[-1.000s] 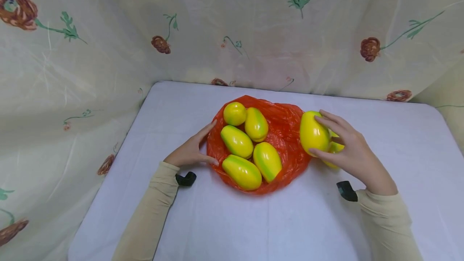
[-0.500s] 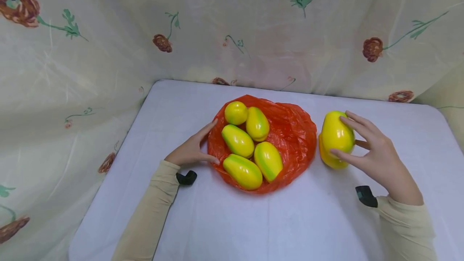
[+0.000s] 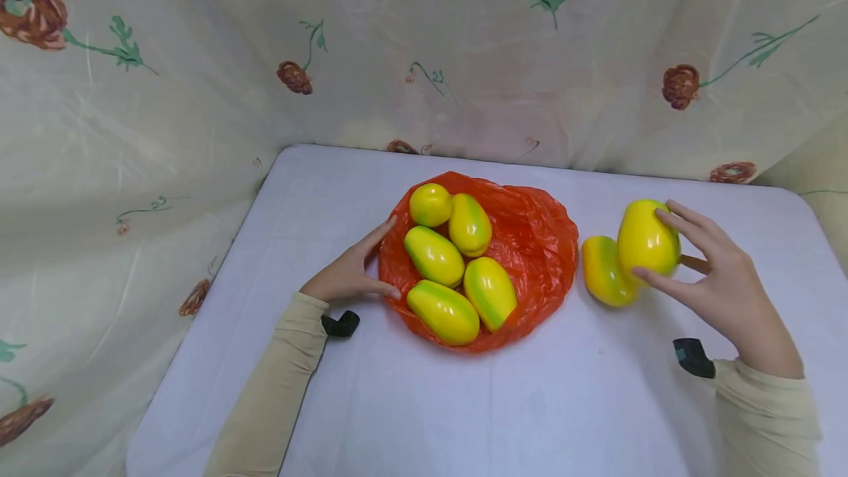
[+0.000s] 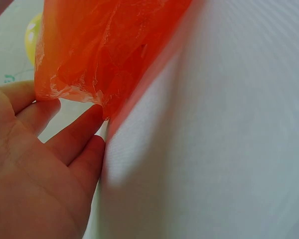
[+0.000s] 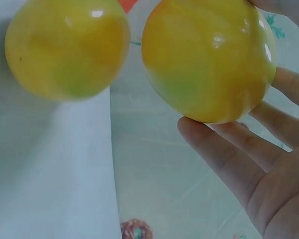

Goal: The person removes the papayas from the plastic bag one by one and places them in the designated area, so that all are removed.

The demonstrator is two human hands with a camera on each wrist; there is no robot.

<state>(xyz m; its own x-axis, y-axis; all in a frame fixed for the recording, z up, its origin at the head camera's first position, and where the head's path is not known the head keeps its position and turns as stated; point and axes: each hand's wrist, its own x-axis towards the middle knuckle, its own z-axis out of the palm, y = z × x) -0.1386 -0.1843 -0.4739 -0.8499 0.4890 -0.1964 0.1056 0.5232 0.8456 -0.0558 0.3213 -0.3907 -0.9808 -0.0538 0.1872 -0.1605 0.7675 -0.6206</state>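
My right hand point(image 3: 725, 289) grips a glossy yellow-green mango point(image 3: 649, 238), thumb in front and fingers around its far side. The right wrist view shows this held mango point(image 5: 209, 59) against the fingers. Just left of it, another mango point(image 3: 604, 274) with an orange tinge lies on the table, partly overlapped by the held one. A red plastic bag point(image 3: 539, 241) lies spread with its mouth up, and several mangoes point(image 3: 433, 256) sit inside. My left hand point(image 3: 347, 267) rests at the bag's left rim, thumb and fingers spread. In the left wrist view its fingertips touch the bag's edge point(image 4: 97, 64).
A white cloth covers the table point(image 3: 497, 411), whose rounded back corners show. Behind and to the left hangs a pale curtain point(image 3: 371, 43) printed with brown flowers. A dark wrist device point(image 3: 693, 357) sits by the right sleeve, and a similar one point(image 3: 341, 324) by the left.
My right hand has moved to the right with its mango, away from the bag's right edge, uncovering the mango lying on the table. The left hand stays at the bag.
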